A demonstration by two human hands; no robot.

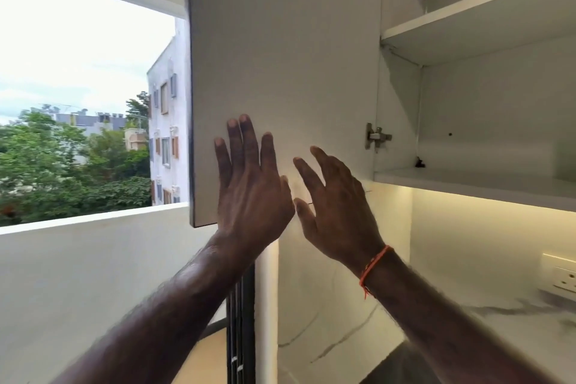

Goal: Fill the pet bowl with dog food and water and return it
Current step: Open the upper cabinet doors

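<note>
— Looking for the bowl? Not showing anywhere. No dog food either.
— Pressing flat on the cupboard door [280, 56] with the left hand [252, 187], fingers straight. Reaching with the right hand [336, 212], fingers spread, holding nothing.
— Pushing slowly, keeping fingers away from the hinge [375, 135].

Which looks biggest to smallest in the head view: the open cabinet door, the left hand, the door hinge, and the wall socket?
1. cabinet door, by far the largest.
2. left hand, though it is nearer the camera.
3. wall socket, cut off by the frame edge, so unsure.
4. door hinge.
</note>
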